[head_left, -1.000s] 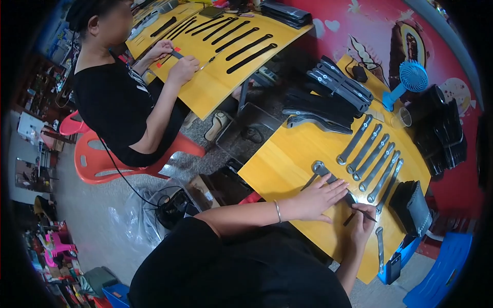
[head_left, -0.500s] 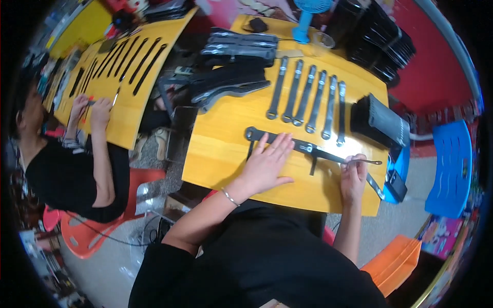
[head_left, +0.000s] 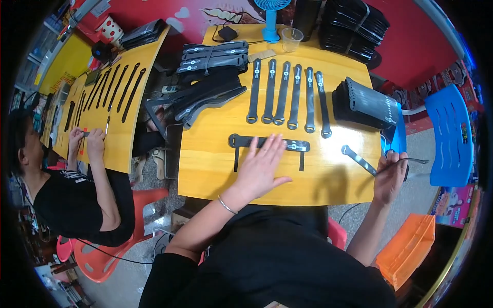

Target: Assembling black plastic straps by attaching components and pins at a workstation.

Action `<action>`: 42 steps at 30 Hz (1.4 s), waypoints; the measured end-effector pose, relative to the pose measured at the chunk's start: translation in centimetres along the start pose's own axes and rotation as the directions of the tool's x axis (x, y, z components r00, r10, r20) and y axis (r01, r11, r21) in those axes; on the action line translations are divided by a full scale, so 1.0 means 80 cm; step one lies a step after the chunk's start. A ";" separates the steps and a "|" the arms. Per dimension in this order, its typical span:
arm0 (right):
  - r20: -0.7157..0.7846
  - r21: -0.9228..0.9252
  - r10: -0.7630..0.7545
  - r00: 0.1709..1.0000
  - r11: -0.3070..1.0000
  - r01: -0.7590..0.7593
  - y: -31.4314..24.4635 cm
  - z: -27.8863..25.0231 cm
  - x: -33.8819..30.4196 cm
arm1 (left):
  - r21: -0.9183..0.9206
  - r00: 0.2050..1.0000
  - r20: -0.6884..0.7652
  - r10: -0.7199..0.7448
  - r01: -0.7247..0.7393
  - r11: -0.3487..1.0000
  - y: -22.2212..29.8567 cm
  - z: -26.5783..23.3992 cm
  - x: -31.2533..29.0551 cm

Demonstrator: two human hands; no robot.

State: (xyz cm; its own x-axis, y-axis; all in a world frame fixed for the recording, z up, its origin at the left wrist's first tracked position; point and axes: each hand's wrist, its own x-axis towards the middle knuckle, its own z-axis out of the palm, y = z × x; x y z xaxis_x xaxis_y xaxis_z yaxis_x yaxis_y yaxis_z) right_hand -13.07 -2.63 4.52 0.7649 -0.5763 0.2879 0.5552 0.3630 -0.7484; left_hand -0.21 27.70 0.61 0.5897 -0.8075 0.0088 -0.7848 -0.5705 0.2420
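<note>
My left hand (head_left: 262, 167) lies flat with fingers spread on a black strap (head_left: 297, 146) that has a round-holed end and a white print. Two thin black strips (head_left: 301, 161) stick out below that strap on the table. Beyond the right edge of the table, my right hand (head_left: 389, 177) pinches another thin dark strap (head_left: 413, 161), seen nearly edge-on. Close to the right fingers rests a loose grey-black strap (head_left: 358, 159), its lower end reaching the hand. Farther back, several similar straps (head_left: 280, 92) lie side by side in a row.
Bundled straps (head_left: 213, 57) and a thick stack (head_left: 372, 105) flank the row on the yellow table (head_left: 205, 177). A blue fan (head_left: 270, 25) and clear cup (head_left: 291, 40) stand behind. Right of the table are a blue chair (head_left: 448, 136) and orange crate (head_left: 408, 249). A co-worker (head_left: 77, 190) handles straps at left.
My right hand has moved right, off the table edge, carrying its strap away from the one under my left hand. My left hand stays flat. The whole view has shifted slightly.
</note>
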 end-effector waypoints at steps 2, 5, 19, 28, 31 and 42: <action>0.040 -0.015 0.015 0.999 1.000 -0.014 0.000 0.018 0.000 | -0.068 0.996 -0.058 0.063 -0.067 0.995 0.012 0.005 0.012; 0.057 0.000 0.156 0.986 0.988 -0.156 0.009 0.044 -0.001 | -0.074 0.989 -0.082 0.122 -0.128 0.989 0.023 0.015 0.022; 0.086 -0.853 0.808 0.583 0.362 -0.376 0.077 0.159 -0.028 | -0.975 0.941 -0.054 -0.333 0.022 0.220 -0.003 -0.024 -0.038; 0.230 -0.789 0.787 0.573 0.496 -0.364 0.086 0.115 -0.022 | -0.991 0.828 0.057 -0.558 0.116 0.071 -0.059 -0.023 -0.070; 0.140 -0.755 0.742 0.656 0.509 -0.414 0.093 0.110 -0.022 | -0.988 0.802 0.129 -0.584 0.151 -0.012 -0.067 -0.020 -0.070; -0.102 -0.610 0.676 0.730 0.537 -0.583 0.115 0.098 -0.021 | -0.979 0.825 0.066 -0.562 0.163 0.125 -0.091 -0.022 -0.063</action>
State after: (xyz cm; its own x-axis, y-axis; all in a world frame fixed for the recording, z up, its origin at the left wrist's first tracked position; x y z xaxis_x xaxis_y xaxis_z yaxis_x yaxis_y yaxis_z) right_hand -6.70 7.45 1.79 0.9001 -0.2505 -0.3566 -0.3466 0.0844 -0.9342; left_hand 2.85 36.18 0.52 0.9146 -0.3555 -0.1926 0.1846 -0.0567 0.9812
